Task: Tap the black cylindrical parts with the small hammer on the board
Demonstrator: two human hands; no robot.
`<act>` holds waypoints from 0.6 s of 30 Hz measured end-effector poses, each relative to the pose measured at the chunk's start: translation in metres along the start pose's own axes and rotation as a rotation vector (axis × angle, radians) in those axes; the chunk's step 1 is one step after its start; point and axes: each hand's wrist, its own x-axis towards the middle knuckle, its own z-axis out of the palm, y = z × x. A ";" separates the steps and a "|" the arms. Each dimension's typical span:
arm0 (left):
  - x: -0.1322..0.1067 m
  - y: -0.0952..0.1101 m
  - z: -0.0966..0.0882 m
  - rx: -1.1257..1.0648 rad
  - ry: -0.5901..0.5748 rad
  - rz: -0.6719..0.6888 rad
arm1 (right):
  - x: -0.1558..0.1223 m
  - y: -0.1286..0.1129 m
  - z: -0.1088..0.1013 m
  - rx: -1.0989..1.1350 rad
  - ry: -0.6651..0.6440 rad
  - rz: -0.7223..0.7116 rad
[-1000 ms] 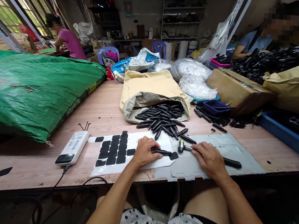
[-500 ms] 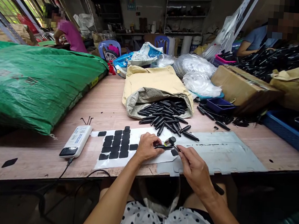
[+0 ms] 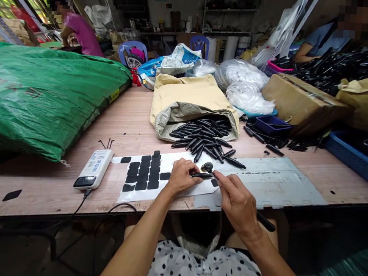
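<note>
My right hand (image 3: 238,202) is closed around a small hammer (image 3: 207,167) with a dark rounded head, a thin metal shaft and a black handle end showing below my wrist. The hammer's head is just above a slim black pen-like tube (image 3: 202,175); whether they touch I cannot tell. My left hand (image 3: 182,176) pinches that tube near the white sheet (image 3: 166,196). Black rounded-square stickers (image 3: 143,172) lie in rows on the sheet, left of my left hand. Beyond my hands, many similar black tubes (image 3: 200,135) spill from an open paper sack (image 3: 187,91).
A green sack (image 3: 46,101) fills the left side. A white power bank (image 3: 94,169) with a cable stands nearer. At right are a grey plate (image 3: 272,181), a cardboard box (image 3: 301,102) and a blue tray (image 3: 354,158). Two people sit farther back.
The hammer's head has shifted slightly left and its tilt differs. My left hand keeps its grip on the black tube. The whole view has moved up a little.
</note>
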 end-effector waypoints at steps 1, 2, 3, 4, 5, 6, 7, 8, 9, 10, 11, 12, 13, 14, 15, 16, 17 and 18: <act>0.000 -0.001 0.000 -0.001 0.002 0.003 | 0.000 0.001 -0.001 -0.003 0.004 -0.004; 0.000 -0.001 0.001 0.003 0.003 0.004 | -0.001 0.002 -0.001 -0.010 -0.001 -0.013; 0.000 -0.001 0.001 0.009 0.005 0.003 | -0.001 0.002 -0.002 -0.017 -0.011 -0.023; 0.000 -0.002 0.001 0.015 0.005 0.002 | -0.002 0.003 -0.002 -0.021 -0.020 -0.029; 0.000 -0.002 0.002 0.020 0.005 0.001 | -0.001 0.005 -0.002 -0.020 -0.021 -0.031; 0.000 -0.002 0.002 0.022 0.004 0.000 | -0.001 0.008 -0.003 -0.012 -0.011 -0.026; 0.000 -0.002 0.002 0.022 0.002 0.000 | 0.001 0.012 -0.005 0.000 0.005 -0.019; 0.000 -0.002 0.002 0.021 0.000 0.001 | 0.003 0.017 -0.007 0.013 0.023 -0.012; 0.000 -0.002 0.002 0.019 -0.003 0.002 | 0.005 0.024 -0.010 0.024 0.039 -0.006; 0.000 -0.001 0.001 0.019 -0.008 0.001 | 0.008 0.033 -0.013 0.027 0.050 -0.001; 0.000 -0.001 0.000 0.020 -0.015 -0.001 | 0.011 0.042 -0.015 0.018 0.051 0.002; 0.000 0.000 0.000 0.021 -0.024 -0.002 | 0.013 0.053 -0.016 -0.003 0.047 -0.001; -0.001 0.001 -0.001 0.023 -0.033 -0.002 | 0.015 0.063 -0.017 -0.040 0.035 -0.013; -0.001 0.002 -0.002 0.024 -0.041 -0.001 | 0.017 0.074 -0.016 -0.081 0.017 -0.038; -0.001 0.003 -0.003 0.024 -0.046 0.001 | 0.018 0.083 -0.015 -0.120 -0.005 -0.072; -0.002 0.004 -0.004 0.023 -0.050 0.002 | 0.018 0.091 -0.013 -0.151 -0.025 -0.104; -0.002 0.005 -0.004 0.023 -0.053 0.003 | 0.018 0.097 -0.011 -0.171 -0.040 -0.131; -0.002 0.005 -0.005 0.025 -0.055 0.002 | 0.017 0.102 -0.008 -0.184 -0.048 -0.149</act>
